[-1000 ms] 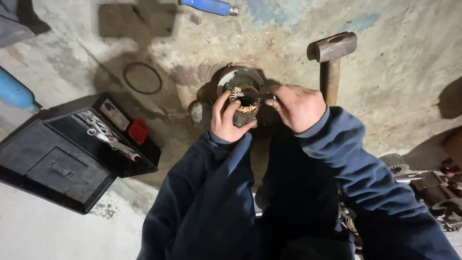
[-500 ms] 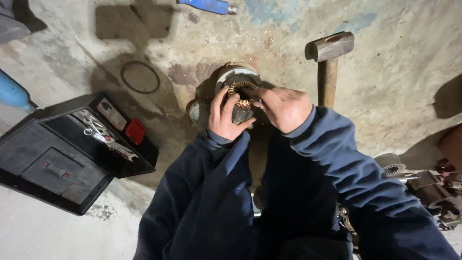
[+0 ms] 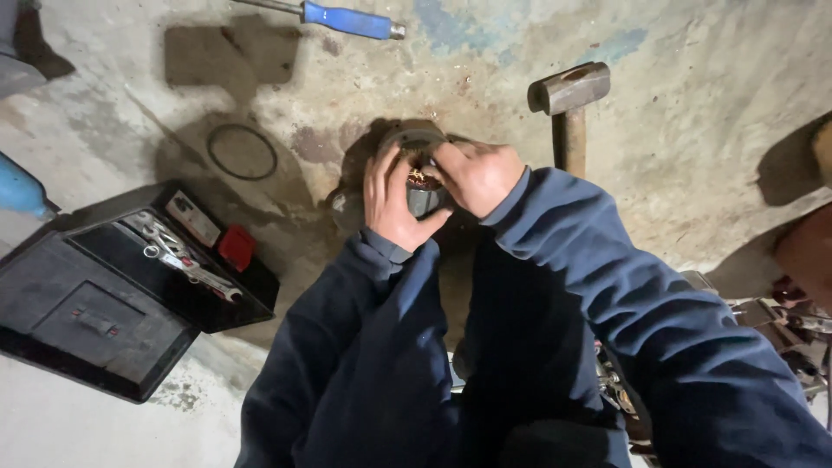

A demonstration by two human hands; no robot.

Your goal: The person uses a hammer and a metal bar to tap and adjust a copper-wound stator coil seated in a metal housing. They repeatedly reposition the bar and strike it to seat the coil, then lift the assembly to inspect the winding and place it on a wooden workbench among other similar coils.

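A round grey metal part (image 3: pixel 422 192) with copper-coloured windings showing inside stands on the stained concrete floor (image 3: pixel 364 87) in front of me. My left hand (image 3: pixel 392 199) wraps its left side, thumb under the front. My right hand (image 3: pixel 475 175) covers its right side and top, fingers reaching into the opening. Both arms wear dark blue sleeves. Most of the part is hidden by my hands.
A hammer (image 3: pixel 568 104) stands head-up just right of my right hand. A black rubber ring (image 3: pixel 242 152) lies to the left. An open black tool case (image 3: pixel 121 286) with wrenches sits at lower left. A blue-handled screwdriver (image 3: pixel 347 19) lies at the top. Metal parts (image 3: pixel 780 321) are at right.
My right hand has shifted left over the top of the metal part, now covering the windings that showed before. My left hand keeps its hold.
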